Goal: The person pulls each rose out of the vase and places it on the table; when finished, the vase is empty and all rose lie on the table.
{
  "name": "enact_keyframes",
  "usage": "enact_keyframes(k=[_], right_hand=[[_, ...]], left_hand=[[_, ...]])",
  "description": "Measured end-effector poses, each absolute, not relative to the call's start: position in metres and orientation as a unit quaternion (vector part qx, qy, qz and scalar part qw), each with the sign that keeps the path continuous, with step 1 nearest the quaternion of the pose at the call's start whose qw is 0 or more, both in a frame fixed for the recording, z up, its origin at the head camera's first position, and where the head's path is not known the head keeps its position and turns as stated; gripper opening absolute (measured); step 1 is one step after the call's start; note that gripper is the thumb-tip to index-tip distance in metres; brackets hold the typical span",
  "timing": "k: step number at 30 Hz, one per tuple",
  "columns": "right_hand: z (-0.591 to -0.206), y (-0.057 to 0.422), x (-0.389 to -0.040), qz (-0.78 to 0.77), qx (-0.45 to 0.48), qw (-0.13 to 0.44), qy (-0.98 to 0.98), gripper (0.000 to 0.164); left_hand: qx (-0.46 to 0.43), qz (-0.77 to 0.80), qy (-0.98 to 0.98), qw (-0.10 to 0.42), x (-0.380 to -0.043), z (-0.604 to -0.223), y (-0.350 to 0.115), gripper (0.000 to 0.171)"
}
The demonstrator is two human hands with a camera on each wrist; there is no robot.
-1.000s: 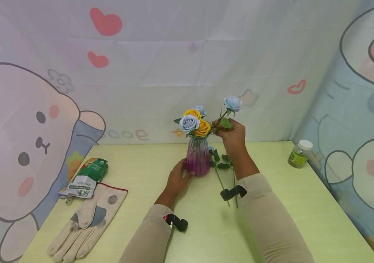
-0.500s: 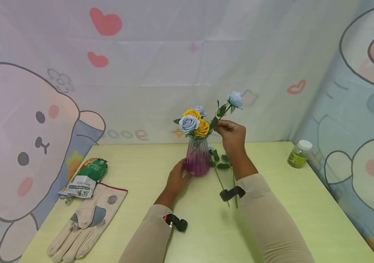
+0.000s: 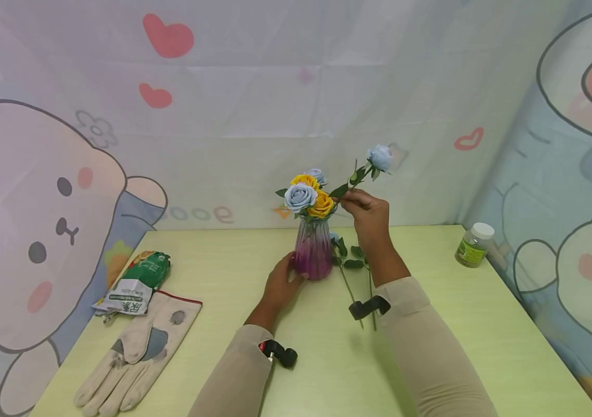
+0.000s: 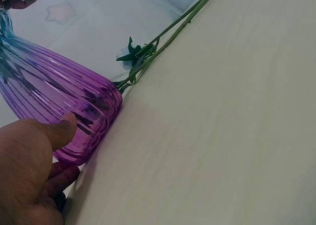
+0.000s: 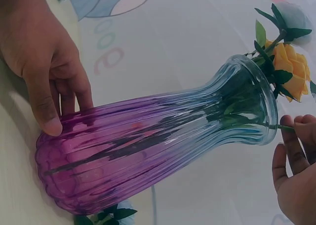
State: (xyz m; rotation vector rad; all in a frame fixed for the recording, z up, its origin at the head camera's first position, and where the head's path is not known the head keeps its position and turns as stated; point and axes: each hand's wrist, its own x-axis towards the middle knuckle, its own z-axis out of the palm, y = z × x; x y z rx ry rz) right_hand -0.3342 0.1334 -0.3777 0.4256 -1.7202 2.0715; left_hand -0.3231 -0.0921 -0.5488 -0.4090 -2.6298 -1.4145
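Observation:
A ribbed glass vase (image 3: 312, 255), purple at the base and clear bluish at the mouth, stands upright on the table. My left hand (image 3: 281, 285) holds it low down, thumb and fingers on either side of the base. Yellow roses (image 3: 323, 204) and light blue roses (image 3: 301, 197) fill its mouth. Beside the rim, my right hand (image 3: 370, 217) pinches the green stem (image 5: 286, 128) of another light blue rose (image 3: 380, 158). This rose leans out to the right above the hand, and its stem runs in over the vase's rim in the right wrist view.
More blue roses with long stems (image 3: 348, 284) lie on the table (image 3: 431, 347) right of the vase, partly behind the right arm. A capped jar (image 3: 474, 246) stands at the right. To the left lie a green and white packet (image 3: 136, 284) and a work glove (image 3: 144, 353).
The pinched blue rose has swung up and to the right, leaning farther from the bouquet. My right hand has barely shifted; the left hand and the vase stay in place.

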Motion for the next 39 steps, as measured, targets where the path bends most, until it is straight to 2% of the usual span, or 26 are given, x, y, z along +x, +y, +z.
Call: enact_keyframes(k=[5,14,29,39], right_hand=[[-0.3789,0.1352,-0.3322,0.767,0.143,0.192,-0.595,0.016],[-0.3796,0.1316,-0.3333,0.745,0.162,0.248,-0.598,0.017],[-0.3818,0.1328,-0.3322,0.736,0.173,0.246,-0.607,0.028],[-0.3850,0.1329,-0.3315,0.751,0.189,0.264,-0.575,0.025]], left_hand=[[-0.134,-0.472,-0.870,0.059,-0.3226,-0.5486,-0.0915,0.073],[-0.131,-0.474,-0.869,0.056,-0.3219,-0.5478,-0.0906,0.073],[-0.130,-0.475,-0.869,0.055,-0.3214,-0.5473,-0.0905,0.074],[-0.124,-0.474,-0.870,0.053,-0.3206,-0.5452,-0.0901,0.073]])
